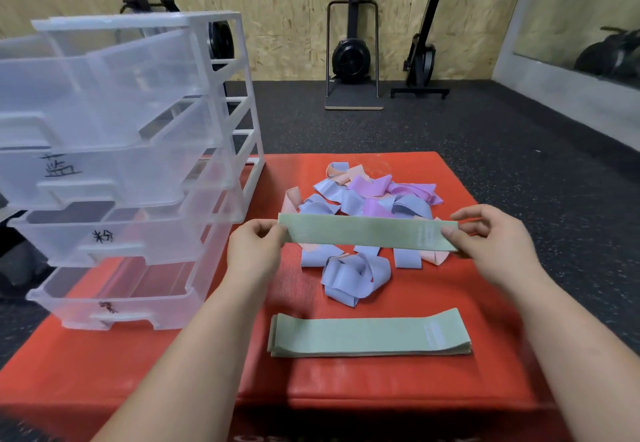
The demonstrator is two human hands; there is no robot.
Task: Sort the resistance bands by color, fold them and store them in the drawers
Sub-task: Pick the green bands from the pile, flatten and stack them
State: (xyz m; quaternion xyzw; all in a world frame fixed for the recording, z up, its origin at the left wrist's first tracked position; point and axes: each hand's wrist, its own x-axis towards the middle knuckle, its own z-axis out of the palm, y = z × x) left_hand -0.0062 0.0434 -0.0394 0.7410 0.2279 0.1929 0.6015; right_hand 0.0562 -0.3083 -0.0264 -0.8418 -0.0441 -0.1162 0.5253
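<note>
I see a green resistance band (363, 235) stretched flat above the red mat (138, 365), my left hand (254, 246) pinching its left end and my right hand (491, 237) pinching its right end. Just beyond lies a tangled heap of blue, purple and pink bands (360, 199). Nearer me, a stack of green bands (367, 336) lies flat. The clear drawer unit (114, 164) stands far left, drawers pulled out.
</note>
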